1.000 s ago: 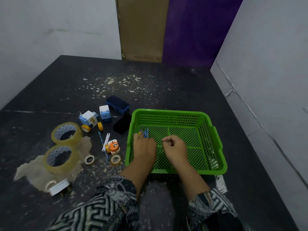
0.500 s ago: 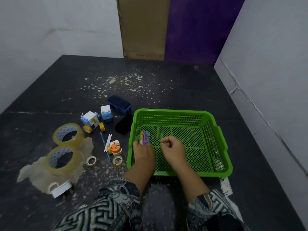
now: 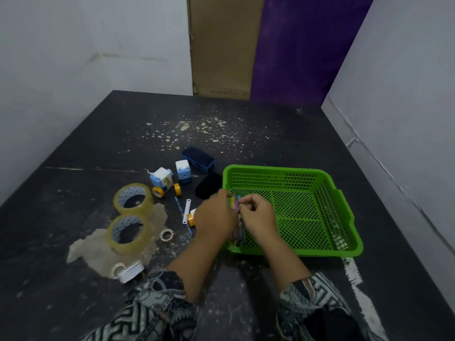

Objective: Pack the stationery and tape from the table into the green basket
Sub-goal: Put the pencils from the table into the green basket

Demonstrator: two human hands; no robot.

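1. Since a moment ago my hands have drawn together, and the coloured pens (image 3: 239, 236) now lie lengthwise between them over the green basket (image 3: 270, 167), at its near-left corner.
2. Far left, two big tape rolls (image 3: 128, 247) and some small ones sit unpacked on the worktop (image 3: 73, 193).
3. Sharpeners (image 3: 183, 172) and a blue eraser (image 3: 198, 157) wait too.
4. My left hand (image 3: 216, 217) curls round the pens.
5. My right hand (image 3: 258, 217) pinches their far end.
6. I judge most packing remains.
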